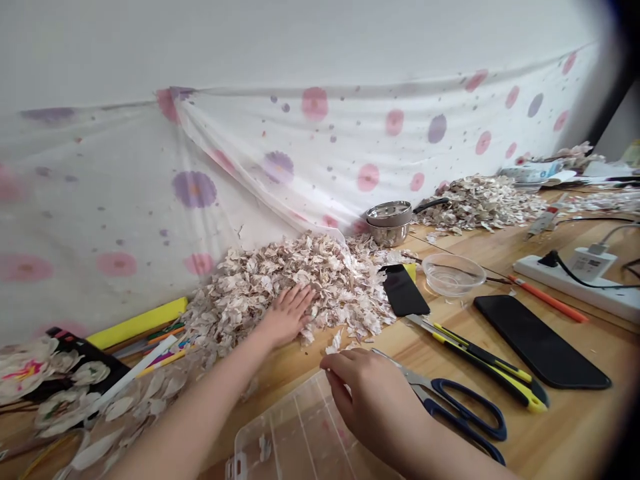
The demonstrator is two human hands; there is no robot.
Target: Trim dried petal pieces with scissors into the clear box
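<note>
Head view, near to far. Clear plastic compartment box (295, 433) at the lower edge of the pale wooden surface (575, 417), with the right hand (365, 393) curled over its corner, fingers bunched downward (whether they pinch a small flake cannot be told). Large white petal shapes (120, 407) lie left of the left arm. Left hand (287, 315) spread flat, fingers apart, pressing on a heaped pile of papery cream-and-brown flakes (300, 287). To the right lie navy-handled steel scissors (453, 410), a yellow-and-black utility knife (480, 360) and a black rectangular phone (540, 341). Beyond: a shallow clear glass bowl (451, 274), stacked steel bowls (389, 223), a second flake pile (480, 202) and a white power strip (565, 277). Farthest, a white cloth with pink and purple dots (315, 103) hangs behind the surface.
</note>
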